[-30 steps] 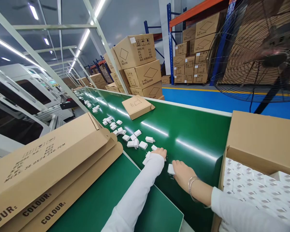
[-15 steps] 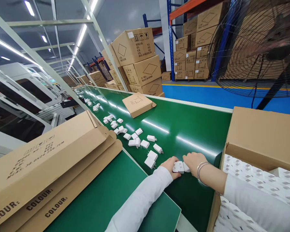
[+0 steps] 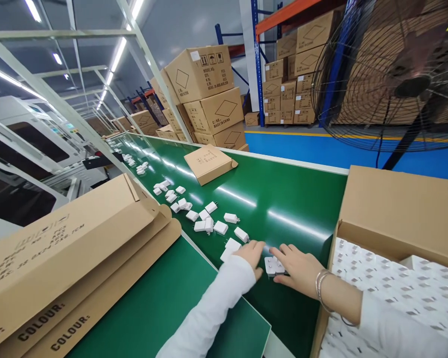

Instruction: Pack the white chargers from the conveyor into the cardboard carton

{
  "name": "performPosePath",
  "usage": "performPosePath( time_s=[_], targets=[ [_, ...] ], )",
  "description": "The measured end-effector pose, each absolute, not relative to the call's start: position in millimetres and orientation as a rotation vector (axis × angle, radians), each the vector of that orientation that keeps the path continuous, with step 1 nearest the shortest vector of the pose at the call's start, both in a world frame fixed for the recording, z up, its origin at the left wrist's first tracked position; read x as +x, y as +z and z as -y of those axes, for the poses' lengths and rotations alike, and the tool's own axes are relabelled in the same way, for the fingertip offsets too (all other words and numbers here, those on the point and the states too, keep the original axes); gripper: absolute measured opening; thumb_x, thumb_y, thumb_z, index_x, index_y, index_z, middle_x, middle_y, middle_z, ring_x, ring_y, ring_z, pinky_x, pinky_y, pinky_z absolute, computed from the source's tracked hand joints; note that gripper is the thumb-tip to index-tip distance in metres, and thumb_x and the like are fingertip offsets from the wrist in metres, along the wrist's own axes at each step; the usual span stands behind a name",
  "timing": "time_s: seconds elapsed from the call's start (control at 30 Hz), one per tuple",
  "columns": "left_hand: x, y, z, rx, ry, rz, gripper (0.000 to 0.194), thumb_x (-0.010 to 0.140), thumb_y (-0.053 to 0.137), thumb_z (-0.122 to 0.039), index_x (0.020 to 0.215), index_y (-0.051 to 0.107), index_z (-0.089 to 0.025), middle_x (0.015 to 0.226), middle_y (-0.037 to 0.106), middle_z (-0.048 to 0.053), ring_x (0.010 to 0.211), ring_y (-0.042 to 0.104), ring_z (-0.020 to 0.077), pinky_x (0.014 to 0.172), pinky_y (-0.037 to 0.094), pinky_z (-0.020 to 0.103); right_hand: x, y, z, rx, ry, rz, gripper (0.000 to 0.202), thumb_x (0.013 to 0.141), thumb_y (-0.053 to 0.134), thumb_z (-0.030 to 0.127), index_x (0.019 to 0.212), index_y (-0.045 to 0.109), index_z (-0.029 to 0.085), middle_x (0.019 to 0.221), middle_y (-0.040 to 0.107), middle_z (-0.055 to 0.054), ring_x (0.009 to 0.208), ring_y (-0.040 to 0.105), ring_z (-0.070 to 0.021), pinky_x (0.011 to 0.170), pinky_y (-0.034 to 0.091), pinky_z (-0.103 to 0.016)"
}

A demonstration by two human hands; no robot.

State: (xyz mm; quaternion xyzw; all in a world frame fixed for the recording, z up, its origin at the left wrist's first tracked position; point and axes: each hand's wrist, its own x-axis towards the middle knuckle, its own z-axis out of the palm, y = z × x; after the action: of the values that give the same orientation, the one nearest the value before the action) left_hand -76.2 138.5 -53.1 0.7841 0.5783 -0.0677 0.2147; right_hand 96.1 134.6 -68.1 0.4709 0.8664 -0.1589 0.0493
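Observation:
My right hand [image 3: 300, 266] grips a small group of white plug chargers [image 3: 274, 267], thumb along the near side and index finger along the far side. Their pin faces point up, just above or on the green conveyor belt [image 3: 298, 199]; I cannot tell which. To the left, my left hand [image 3: 250, 257] is open, palm down, thumb apart from the bent fingers. Its fingertips are beside a pair of loose chargers [image 3: 230, 248], partly covered by the hand. More loose white chargers [image 3: 220, 227] lie scattered along the belt, up towards the far left.
An open carton [image 3: 399, 199] full of chargers in rows stands at the right. Folded cartons [image 3: 70, 248] are stacked at the left beside a green side board [image 3: 160, 298]. A flat box [image 3: 210, 164] lies on the belt. A fan [image 3: 410, 84] stands behind.
My left hand has let go of the chargers and moved left towards the loose pair. My right hand has shifted slightly left around the chargers, its fingers more stretched. The view has turned slightly.

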Motion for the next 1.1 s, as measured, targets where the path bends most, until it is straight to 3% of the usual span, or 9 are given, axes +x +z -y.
performPosePath(
  time_s=[0.13, 0.27, 0.37, 0.47, 0.53, 0.6, 0.73, 0.9, 1.1],
  targets=[
    [-88.5, -47.9, -165.0, 2.242, -0.197, -1.874, 0.049, 0.076, 0.048, -0.003, 0.122, 0.048, -0.021, 0.129, 0.046, 0.011, 0.122, 0.039, 0.0284, 0.096, 0.038, 0.042, 90.1, -70.4, -129.1, 1.482, -0.484, -2.658, 0.042, 0.081, 0.058, 0.040, 0.121, 0.049, 0.030, 0.113, 0.054, -0.011, 0.106, 0.050, -0.0319, 0.065, 0.049, -0.039],
    [-84.2, -55.9, -188.7, 2.122, -0.142, -1.912, 0.026, 0.079, 0.047, -0.005, 0.099, 0.057, -0.017, 0.109, 0.056, 0.013, 0.110, 0.049, 0.0265, 0.090, 0.042, 0.040, 88.7, -72.8, -125.2, 1.532, -0.544, -2.647, 0.034, 0.080, 0.060, 0.035, 0.113, 0.056, 0.028, 0.109, 0.056, -0.012, 0.102, 0.051, -0.0345, 0.063, 0.049, -0.041],
    [-84.0, -59.2, -187.2, 2.058, -0.017, -1.933, 0.021, 0.080, 0.051, -0.013, 0.101, 0.053, -0.017, 0.106, 0.056, 0.011, 0.100, 0.054, 0.0222, 0.086, 0.044, 0.036, 92.6, -69.6, -127.8, 1.557, -0.686, -2.649, 0.030, 0.080, 0.060, 0.030, 0.110, 0.058, 0.027, 0.103, 0.060, -0.011, 0.097, 0.055, -0.0335, 0.068, 0.047, -0.043],
    [-85.6, -55.4, -166.9, 1.595, 0.482, -1.726, 0.033, 0.083, 0.050, -0.031, 0.113, 0.044, -0.021, 0.090, 0.055, 0.003, 0.074, 0.059, 0.0137, 0.068, 0.047, 0.028, 104.6, -55.9, -133.7, 1.559, -0.928, -2.671, 0.032, 0.086, 0.050, 0.038, 0.116, 0.054, 0.029, 0.101, 0.063, -0.006, 0.090, 0.059, -0.0280, 0.073, 0.047, -0.041],
    [-82.4, -49.9, -146.4, 1.039, 0.826, -1.349, 0.045, 0.076, 0.054, -0.041, 0.116, 0.041, -0.024, 0.078, 0.052, -0.001, 0.058, 0.053, 0.0097, 0.054, 0.042, 0.023, 118.7, -43.4, -133.8, 1.510, -1.281, -2.673, 0.038, 0.089, 0.040, 0.048, 0.120, 0.049, 0.029, 0.103, 0.063, -0.003, 0.089, 0.060, -0.0233, 0.075, 0.048, -0.036],
    [-73.1, -43.4, -124.7, 0.620, 0.927, -0.994, 0.049, 0.067, 0.060, -0.044, 0.108, 0.045, -0.023, 0.069, 0.049, -0.004, 0.049, 0.046, 0.0071, 0.046, 0.031, 0.020, 135.5, -33.6, -127.2, 1.521, -1.976, -2.414, 0.047, 0.087, 0.036, 0.059, 0.118, 0.050, 0.027, 0.103, 0.063, -0.003, 0.090, 0.060, -0.0215, 0.076, 0.049, -0.034],
    [-41.6, -31.0, -91.9, 0.317, 0.847, -0.657, 0.035, 0.060, 0.061, -0.037, 0.089, 0.053, -0.019, 0.060, 0.047, -0.004, 0.039, 0.036, 0.0056, 0.042, 0.015, 0.023, 163.2, -32.2, -99.3, 1.409, -3.170, -1.097, 0.055, 0.079, 0.038, 0.071, 0.098, 0.060, 0.024, 0.089, 0.065, -0.005, 0.081, 0.061, -0.0204, 0.071, 0.049, -0.033],
    [-3.7, -19.3, -77.8, 0.209, 0.802, -0.496, 0.033, 0.058, 0.062, -0.035, 0.085, 0.056, -0.018, 0.061, 0.053, -0.003, 0.038, 0.040, 0.0074, 0.043, 0.014, 0.024, 173.1, -45.4, -74.5, 1.047, -3.519, -0.945, 0.055, 0.084, 0.031, 0.067, 0.091, 0.063, 0.023, 0.077, 0.062, -0.002, 0.062, 0.057, -0.0126, 0.062, 0.046, -0.027],
    [20.3, -19.6, -78.7, 0.262, 0.782, -0.505, 0.041, 0.056, 0.066, -0.040, 0.087, 0.052, -0.018, 0.060, 0.051, -0.004, 0.041, 0.043, 0.0068, 0.040, 0.021, 0.020, 202.2, -38.6, -68.8, 1.132, -3.398, -1.205, 0.061, 0.081, 0.028, 0.072, 0.103, 0.059, 0.024, 0.075, 0.060, -0.003, 0.062, 0.058, -0.0164, 0.062, 0.046, -0.031]
  ],
)
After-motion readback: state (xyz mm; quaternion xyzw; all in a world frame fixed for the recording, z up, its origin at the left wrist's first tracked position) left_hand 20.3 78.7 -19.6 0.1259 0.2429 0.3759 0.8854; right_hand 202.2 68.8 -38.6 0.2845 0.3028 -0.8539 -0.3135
